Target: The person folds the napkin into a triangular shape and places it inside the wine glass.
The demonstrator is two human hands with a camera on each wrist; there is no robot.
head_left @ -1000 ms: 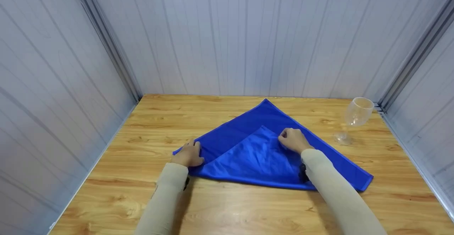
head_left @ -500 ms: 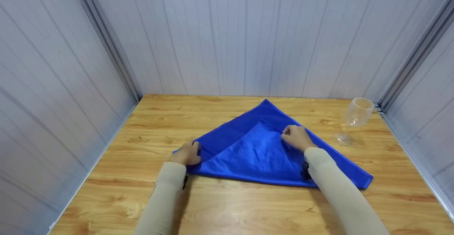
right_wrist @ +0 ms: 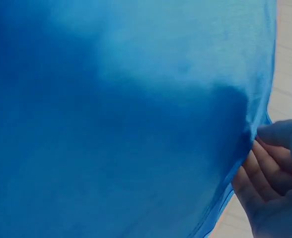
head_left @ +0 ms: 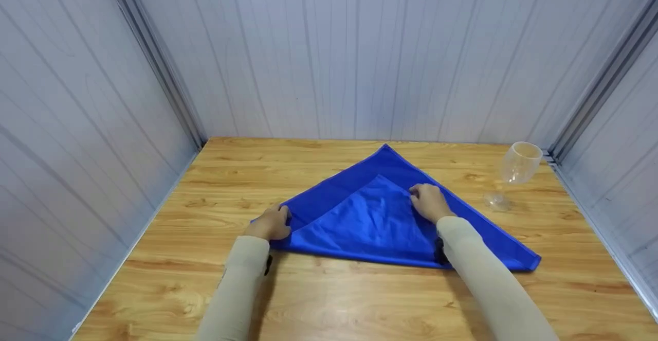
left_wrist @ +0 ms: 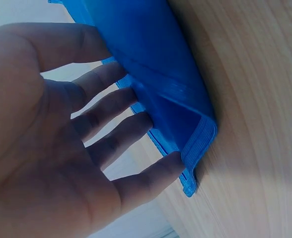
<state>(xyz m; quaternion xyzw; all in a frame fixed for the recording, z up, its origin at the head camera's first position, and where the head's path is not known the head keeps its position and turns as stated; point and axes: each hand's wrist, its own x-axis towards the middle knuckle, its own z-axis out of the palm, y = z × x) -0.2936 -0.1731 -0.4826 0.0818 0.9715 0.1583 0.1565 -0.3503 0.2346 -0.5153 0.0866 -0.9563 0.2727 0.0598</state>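
wooden table (head_left: 329, 310): i judge its surface may give little grip, so a hard tug on anything lying there could drag it askew
blue cloth (head_left: 329, 189): lies in the middle of the table, partly folded; it looks thin and slippery to me, so uneven pulling could crease it
top flap (head_left: 370, 222): brighter layer, its tip (head_left: 379, 179) stopping short of the cloth's far corner (head_left: 385, 150); releasing it under tension could leave it wrinkled
stemmed glass (head_left: 519, 165): upright at the right, near the cloth but apart from it; a wide sideways reach could knock it over
right hand (head_left: 432, 202): pinches the flap's edge; if that pinch slips, i expect the edge to drop crooked
left hand (head_left: 271, 222): outspread, touching the cloth's left end with no firm hold; too light a touch could let it slide
gaping fold (left_wrist: 178, 124): layers apart at the left end; careless pressing could trap a pucker
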